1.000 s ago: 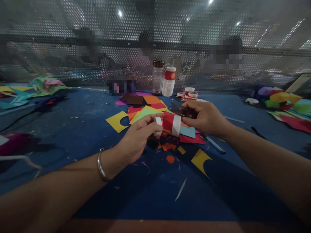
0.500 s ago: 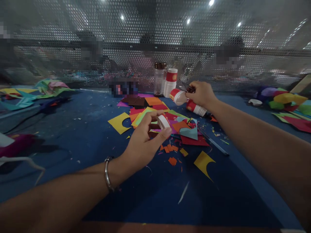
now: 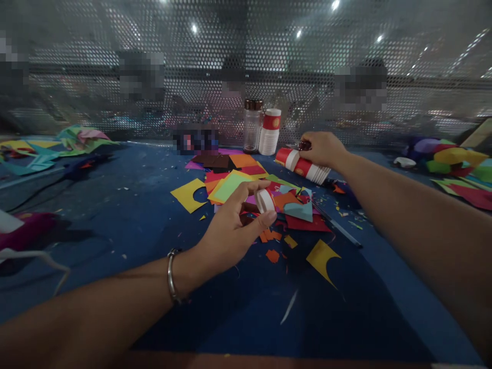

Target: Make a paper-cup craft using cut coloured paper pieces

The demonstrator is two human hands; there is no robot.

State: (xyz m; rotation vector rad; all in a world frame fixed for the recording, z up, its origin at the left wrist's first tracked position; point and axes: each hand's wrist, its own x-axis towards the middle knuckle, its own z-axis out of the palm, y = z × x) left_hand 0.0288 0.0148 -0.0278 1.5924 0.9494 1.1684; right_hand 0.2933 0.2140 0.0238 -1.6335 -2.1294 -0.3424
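Between the thumb and fingers of my left hand (image 3: pixel 230 225) is a small red and white paper cup piece (image 3: pixel 265 201), its white side facing right. My right hand (image 3: pixel 325 147) is closed on dark handles (image 3: pixel 305 145) that look like those of scissors; the blades are hidden or too faint to make out. Just below it, a red and white paper cup (image 3: pixel 287 158) lies end to end with a stack of cups on its side (image 3: pixel 312 170). Colored paper sheets (image 3: pixel 232 185) are piled beyond my left hand, with a cut yellow piece (image 3: pixel 323 260) nearer me.
A clear jar with a dark lid (image 3: pixel 252 127) and an upright cup stack (image 3: pixel 269 132) stand at the back before a perforated metal screen (image 3: pixel 207 92). A clear strip (image 3: pixel 342 229) lies right of the papers. Orange scraps (image 3: pixel 272 255) are scattered on the blue table (image 3: pixel 126 215).
My right hand has come down slightly to the right, and the loose cup by it now rests against the lying stack. My left hand has shifted slightly right with its cup piece.
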